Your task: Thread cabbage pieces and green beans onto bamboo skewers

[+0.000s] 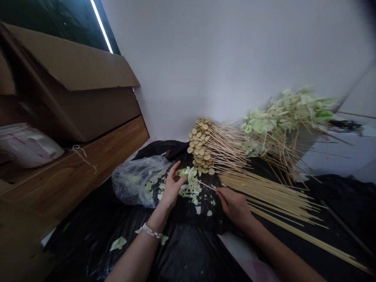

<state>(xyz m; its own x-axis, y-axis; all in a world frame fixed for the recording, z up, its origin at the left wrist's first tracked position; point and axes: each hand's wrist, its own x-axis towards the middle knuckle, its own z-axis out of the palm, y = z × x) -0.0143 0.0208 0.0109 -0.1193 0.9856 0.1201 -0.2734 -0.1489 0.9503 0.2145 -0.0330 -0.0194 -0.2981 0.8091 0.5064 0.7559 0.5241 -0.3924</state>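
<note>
My right hand [233,203] is closed around the lower end of a thin wooden skewer [207,185], which slants up to the left. Pale green cabbage leaf [190,172] is bunched at the skewer's far end. Thumb and fingertips of my left hand [174,183] are at this leaf and appear to pinch its left edge, with the index finger raised; the other fingers are partly hidden. Below lie torn cabbage pieces [192,192] on black plastic sheeting [188,243]. To the left of my left hand is a clear plastic bag [135,180] with more cabbage in it.
Skewers with round pale slices [201,145] are stacked by the wall. Loose bare skewers [282,196] lie to the right, below a pile of skewered cabbage [293,111]. A cardboard box [96,109] and a white container [28,145] stand on a wooden ledge [117,147] at left.
</note>
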